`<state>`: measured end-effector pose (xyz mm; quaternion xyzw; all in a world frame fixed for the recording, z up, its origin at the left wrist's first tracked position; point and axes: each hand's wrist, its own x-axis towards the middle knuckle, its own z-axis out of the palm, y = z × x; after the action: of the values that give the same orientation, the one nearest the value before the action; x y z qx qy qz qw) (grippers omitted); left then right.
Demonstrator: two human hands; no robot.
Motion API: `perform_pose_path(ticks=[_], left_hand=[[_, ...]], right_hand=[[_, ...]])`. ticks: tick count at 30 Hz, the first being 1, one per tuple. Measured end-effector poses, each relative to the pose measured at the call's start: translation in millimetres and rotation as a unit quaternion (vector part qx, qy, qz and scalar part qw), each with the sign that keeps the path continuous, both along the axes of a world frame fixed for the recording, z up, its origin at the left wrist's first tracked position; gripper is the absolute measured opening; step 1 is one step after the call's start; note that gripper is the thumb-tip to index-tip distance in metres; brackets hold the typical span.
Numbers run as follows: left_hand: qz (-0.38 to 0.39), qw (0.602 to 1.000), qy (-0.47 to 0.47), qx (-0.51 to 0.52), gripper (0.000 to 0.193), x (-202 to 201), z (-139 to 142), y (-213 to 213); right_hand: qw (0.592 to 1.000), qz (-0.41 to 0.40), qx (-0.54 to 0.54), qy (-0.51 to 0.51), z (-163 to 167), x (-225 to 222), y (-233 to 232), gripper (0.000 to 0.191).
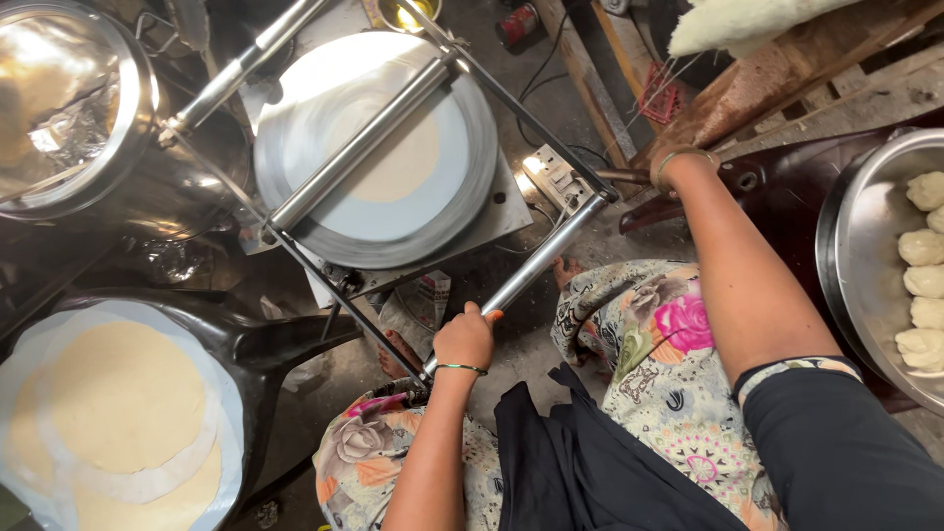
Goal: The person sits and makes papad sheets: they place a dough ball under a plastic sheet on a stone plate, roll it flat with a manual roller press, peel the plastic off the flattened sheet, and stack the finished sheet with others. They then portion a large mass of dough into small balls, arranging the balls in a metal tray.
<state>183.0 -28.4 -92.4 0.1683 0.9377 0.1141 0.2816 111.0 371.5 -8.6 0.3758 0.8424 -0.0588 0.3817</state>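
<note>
My left hand [464, 339] is closed around the near end of a long steel lever handle [536, 261] of a round dough press. On the press plate [295, 147] lies a flat pale dough disc [408, 162] under a clear sheet, with a steel roller bar [359, 143] across it. My right hand [678, 162] reaches out to the right toward the handle of a dark pan [777, 192]; its fingers are hidden behind the wrist.
A black pan [251, 359] at lower left holds pressed dough discs [123, 393] between plastic sheets. A steel bowl [846, 246] at right holds several dough balls [922, 246]. A large steel pot [69, 108] stands at upper left. A power socket [556, 175] lies on the floor.
</note>
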Motion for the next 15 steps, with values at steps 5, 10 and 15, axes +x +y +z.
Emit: perform_pose_path(ticks=[5, 10, 15], left_hand=[[0.008, 1.000, 0.016, 0.015, 0.043, 0.7, -1.4, 0.5], [0.018, 1.000, 0.008, 0.021, 0.051, 0.1, 2.2, 0.8], [0.022, 1.000, 0.015, 0.017, 0.054, 0.5, 2.4, 0.9]], right_hand=[[0.999, 0.037, 0.011, -0.031, -4.7, -0.2, 2.8, 0.029], [0.999, 0.052, -0.009, -0.013, -11.7, -5.8, 3.1, 0.028], [0.996, 0.075, 0.019, -0.038, -8.3, -8.0, -4.9, 0.030]])
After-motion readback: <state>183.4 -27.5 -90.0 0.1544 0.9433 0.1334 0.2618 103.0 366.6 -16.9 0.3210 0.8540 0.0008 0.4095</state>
